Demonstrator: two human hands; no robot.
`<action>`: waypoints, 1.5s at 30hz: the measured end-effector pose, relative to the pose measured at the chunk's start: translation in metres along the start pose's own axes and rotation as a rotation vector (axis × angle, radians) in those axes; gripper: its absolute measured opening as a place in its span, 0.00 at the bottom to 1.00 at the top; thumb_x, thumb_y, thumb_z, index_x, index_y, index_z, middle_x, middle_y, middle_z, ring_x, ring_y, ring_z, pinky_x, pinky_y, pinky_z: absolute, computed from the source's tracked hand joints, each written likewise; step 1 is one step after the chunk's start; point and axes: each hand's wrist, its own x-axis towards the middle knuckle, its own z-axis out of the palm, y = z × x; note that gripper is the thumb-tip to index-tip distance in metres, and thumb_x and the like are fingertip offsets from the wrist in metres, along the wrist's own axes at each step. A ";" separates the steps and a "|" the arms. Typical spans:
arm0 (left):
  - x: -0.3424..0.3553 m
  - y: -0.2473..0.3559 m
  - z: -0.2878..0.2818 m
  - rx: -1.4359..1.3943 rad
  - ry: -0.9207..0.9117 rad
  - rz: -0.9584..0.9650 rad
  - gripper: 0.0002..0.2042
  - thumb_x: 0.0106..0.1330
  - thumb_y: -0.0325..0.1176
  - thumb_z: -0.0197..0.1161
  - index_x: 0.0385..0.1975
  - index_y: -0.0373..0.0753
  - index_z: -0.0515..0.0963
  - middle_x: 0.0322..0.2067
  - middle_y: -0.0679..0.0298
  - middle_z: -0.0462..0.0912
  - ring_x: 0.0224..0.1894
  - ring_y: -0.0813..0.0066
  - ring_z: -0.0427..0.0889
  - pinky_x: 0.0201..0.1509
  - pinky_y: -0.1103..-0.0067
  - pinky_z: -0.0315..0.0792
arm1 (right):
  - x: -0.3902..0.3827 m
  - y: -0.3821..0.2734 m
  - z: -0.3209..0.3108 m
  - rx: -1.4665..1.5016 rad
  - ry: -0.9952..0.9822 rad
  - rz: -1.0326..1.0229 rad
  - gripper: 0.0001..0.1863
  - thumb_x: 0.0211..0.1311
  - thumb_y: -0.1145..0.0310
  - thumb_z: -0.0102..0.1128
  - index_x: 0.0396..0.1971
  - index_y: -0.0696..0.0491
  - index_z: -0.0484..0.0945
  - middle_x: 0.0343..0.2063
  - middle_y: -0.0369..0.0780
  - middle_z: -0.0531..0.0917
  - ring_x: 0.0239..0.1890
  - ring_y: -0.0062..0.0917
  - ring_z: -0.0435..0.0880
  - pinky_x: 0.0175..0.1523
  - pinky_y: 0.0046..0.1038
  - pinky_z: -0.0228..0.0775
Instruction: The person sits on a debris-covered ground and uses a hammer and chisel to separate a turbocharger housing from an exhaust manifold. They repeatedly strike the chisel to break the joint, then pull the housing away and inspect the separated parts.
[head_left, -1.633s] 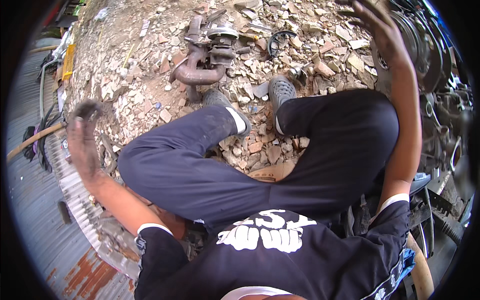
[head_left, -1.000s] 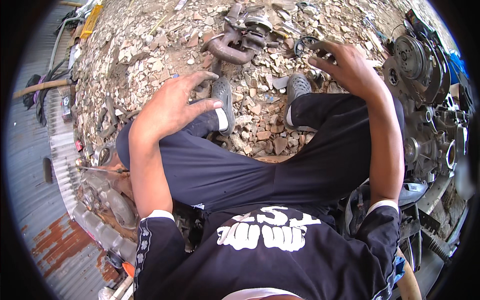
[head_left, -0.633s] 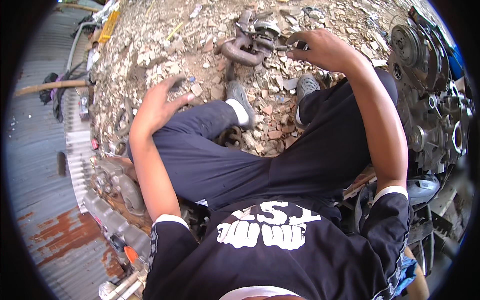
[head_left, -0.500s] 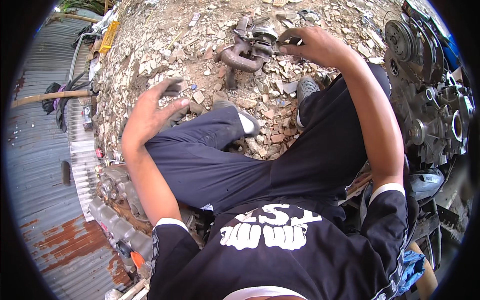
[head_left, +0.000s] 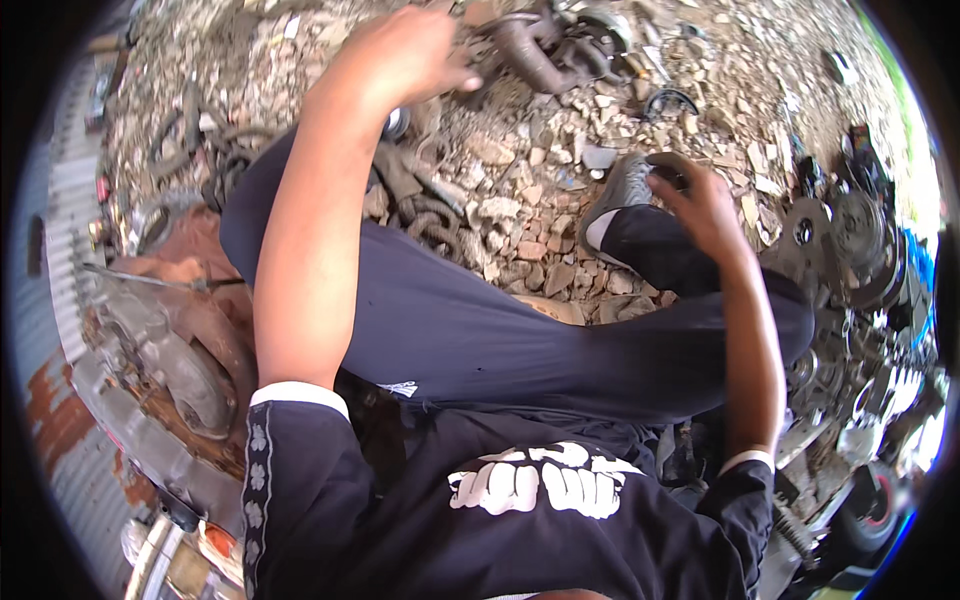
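Note:
A rusty, curved exhaust manifold (head_left: 530, 62) with a rounded metal housing (head_left: 603, 38) lies on the stony ground at the far middle. My left hand (head_left: 405, 55) reaches out just left of the manifold, its thumb pointing toward the pipe. The other fingers of that hand are hidden behind it, so any hold is not visible. Above my right shoe (head_left: 618, 195) hangs my right hand (head_left: 703, 205), fingers curved and apart, with nothing seen in them. A dark curved metal piece (head_left: 670, 103) rests on the stones between the right hand and the manifold.
Broken stones (head_left: 545, 250) cover the ground. Rusty curved parts (head_left: 430, 215) lie beside my left knee. A large grey engine casing (head_left: 165, 350) stands at the left before corrugated sheeting (head_left: 70, 260). Round pulleys (head_left: 858, 235) and other metal parts are piled at the right.
The view has shifted, and the manifold now appears higher. My left hand has stretched forward to the manifold's left side. My right hand has drawn back from it to above the right shoe.

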 end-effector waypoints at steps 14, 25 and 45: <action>-0.006 -0.021 -0.039 -0.481 0.078 -0.138 0.23 0.66 0.46 0.69 0.53 0.35 0.81 0.44 0.39 0.86 0.49 0.42 0.85 0.57 0.59 0.77 | 0.097 0.000 0.324 -0.262 -0.237 0.134 0.32 0.74 0.48 0.51 0.71 0.48 0.67 0.75 0.54 0.60 0.64 0.52 0.77 0.66 0.47 0.72; -0.007 -0.023 -0.028 -0.448 0.062 -0.093 0.27 0.67 0.47 0.67 0.62 0.42 0.76 0.48 0.41 0.85 0.53 0.44 0.84 0.59 0.60 0.76 | 0.081 0.006 0.317 -0.364 -0.393 0.072 0.38 0.69 0.40 0.57 0.73 0.44 0.63 0.68 0.56 0.66 0.65 0.53 0.75 0.66 0.44 0.73; 0.033 -0.008 0.011 -0.464 0.092 0.030 0.35 0.66 0.54 0.69 0.67 0.40 0.72 0.51 0.44 0.85 0.56 0.51 0.84 0.64 0.63 0.76 | 0.091 0.107 0.348 -0.156 0.023 0.210 0.35 0.64 0.51 0.62 0.64 0.58 0.68 0.42 0.59 0.85 0.49 0.55 0.83 0.58 0.50 0.74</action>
